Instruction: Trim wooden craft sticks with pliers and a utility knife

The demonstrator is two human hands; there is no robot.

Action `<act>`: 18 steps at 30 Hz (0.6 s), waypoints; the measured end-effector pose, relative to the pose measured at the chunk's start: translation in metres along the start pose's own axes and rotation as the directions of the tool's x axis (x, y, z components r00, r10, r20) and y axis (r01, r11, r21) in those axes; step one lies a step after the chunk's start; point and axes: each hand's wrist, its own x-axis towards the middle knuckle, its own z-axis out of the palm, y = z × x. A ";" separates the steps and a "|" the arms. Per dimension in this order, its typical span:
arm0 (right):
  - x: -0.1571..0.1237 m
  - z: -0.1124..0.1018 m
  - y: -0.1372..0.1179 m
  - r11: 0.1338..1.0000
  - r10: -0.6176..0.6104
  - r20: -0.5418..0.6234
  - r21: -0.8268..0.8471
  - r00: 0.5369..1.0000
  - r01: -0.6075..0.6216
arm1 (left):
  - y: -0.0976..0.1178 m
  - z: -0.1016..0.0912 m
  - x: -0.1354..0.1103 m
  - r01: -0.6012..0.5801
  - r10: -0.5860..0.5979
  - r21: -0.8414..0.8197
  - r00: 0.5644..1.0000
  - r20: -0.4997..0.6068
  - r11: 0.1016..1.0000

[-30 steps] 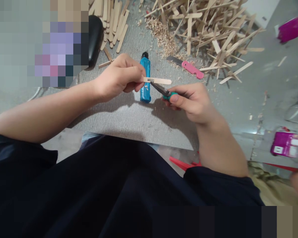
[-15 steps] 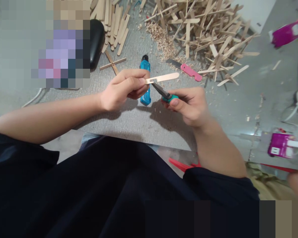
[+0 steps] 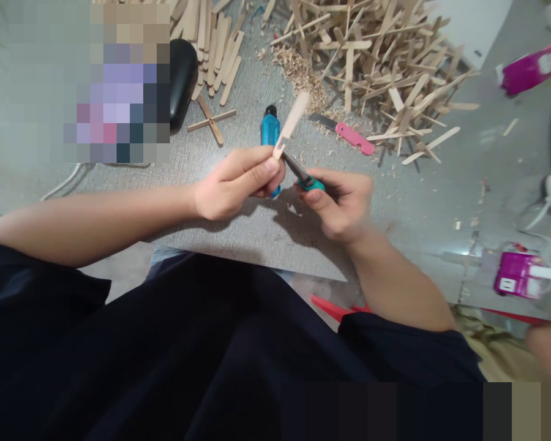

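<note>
Pinches a stick [image 3: 295,116] narrowly between thumb and fingers of the left hand [image 3: 241,180], just above the centre of the frame. Holds a blade [image 3: 297,167] by its teal handle in the right hand [image 3: 341,201], right of centre, with fingers closed round it, pointing up and left toward the notch [image 3: 281,146] near the pinched end of the stick. Has just swung the stick from nearly level to steeply raised, leaning toward the upper right of the frame. Seems to mean a fresh angle on the notch, perhaps a pause between cuts. Cannot tell, at this blur, whether touching the wood with the tip or only hovering beside it.

Partly covers, with the left hand, a blue cutter [image 3: 270,130] lying on the table [image 3: 303,251]. At upper centre: a pink knife [image 3: 354,138] beside a heap of shavings [image 3: 305,76]. At upper right: a tangled pile [image 3: 395,55] of crossed sticks. At upper left: loose sticks [image 3: 220,46], a single cross [image 3: 211,120] and a black case [image 3: 183,86].
</note>
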 end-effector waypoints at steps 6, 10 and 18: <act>0.001 -0.004 0.009 0.971 -0.093 -0.196 -0.235 0.976 0.045 | -0.002 -0.002 -0.002 0.053 -0.051 0.025 0.997 -0.064 0.998; 0.006 -0.011 0.018 0.949 -0.112 -0.205 -0.312 0.972 0.044 | -0.006 -0.012 0.003 0.077 -0.063 0.109 0.990 -0.125 0.991; 0.012 -0.012 0.026 0.916 -0.182 -0.177 -0.388 0.967 0.101 | -0.014 -0.026 0.011 0.044 0.084 0.364 0.941 -0.328 0.930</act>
